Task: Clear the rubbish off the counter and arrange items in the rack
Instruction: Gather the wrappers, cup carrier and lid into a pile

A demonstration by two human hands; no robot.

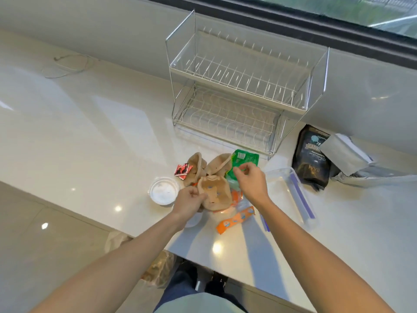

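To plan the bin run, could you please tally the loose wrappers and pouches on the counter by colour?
Green wrapper: 1
Orange wrapper: 1
Red wrapper: 1
Black pouch: 1
Silver pouch: 1
Total: 5

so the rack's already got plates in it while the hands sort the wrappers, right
Not quite. The head view shows both tiers of the rack bare, with no plates. The left hand and right hand are indeed in the wrappers in front of it.
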